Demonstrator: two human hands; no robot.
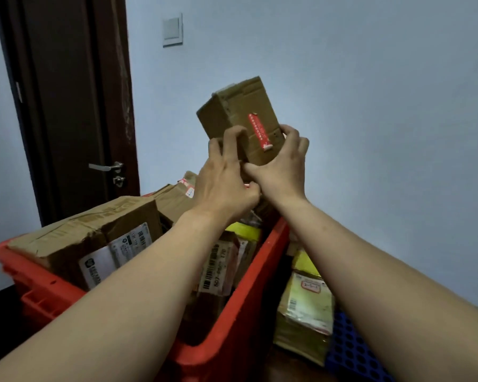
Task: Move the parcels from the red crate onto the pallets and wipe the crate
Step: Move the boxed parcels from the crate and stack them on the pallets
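A red plastic crate (249,293) fills the lower middle, packed with several cardboard parcels; the largest one (75,238) lies at its left. Above the crate's far end I hold up a small brown cardboard box (229,114) with a red label strip, tilted. My left hand (224,180) grips its lower left corner with curled fingers. My right hand (284,164) holds its lower right side, fingers wrapped over the edge. A blue plastic pallet (353,351) shows at the lower right, beside the crate.
Yellow padded mailers (307,307) lie stacked on the pallet right of the crate. A dark wooden door (66,106) with a metal handle stands behind at left. A pale wall with a light switch (172,29) is straight ahead.
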